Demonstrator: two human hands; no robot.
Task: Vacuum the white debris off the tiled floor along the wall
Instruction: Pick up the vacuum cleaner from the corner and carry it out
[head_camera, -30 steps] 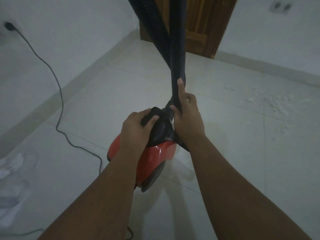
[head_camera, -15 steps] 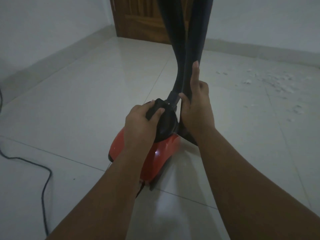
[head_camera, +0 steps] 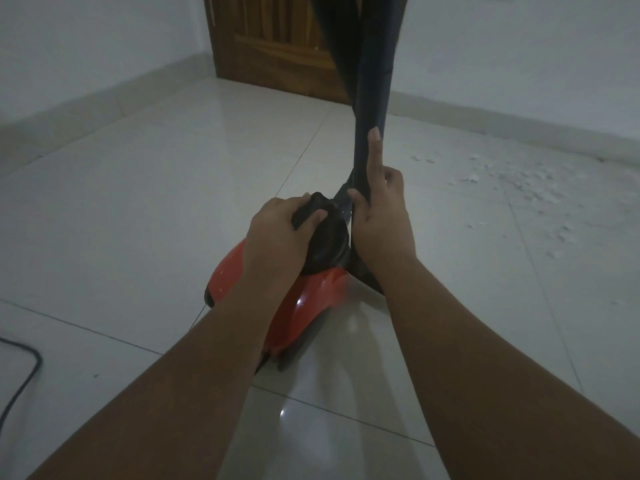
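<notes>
Red-and-black vacuum (head_camera: 304, 299) on glossy tiled floor (head_camera: 138, 202) — dark tubes upright, white debris (head_camera: 540, 188) scattered along right wall (head_camera: 519, 64)

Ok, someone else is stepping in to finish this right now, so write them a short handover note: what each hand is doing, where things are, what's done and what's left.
Left hand: gripping the black handle on top of the red vacuum body.
Right hand: wrapped around the dark tube just above where it meets the body, index finger extended up along it.
Vacuum: standing on the tiled floor mid-room; its black cord trails at lower left.
White debris: scattered on the floor to the right, near the far wall's skirting.
Done: nothing visibly cleaned.
Left: bring the nozzle to the debris and vacuum it all.
</notes>
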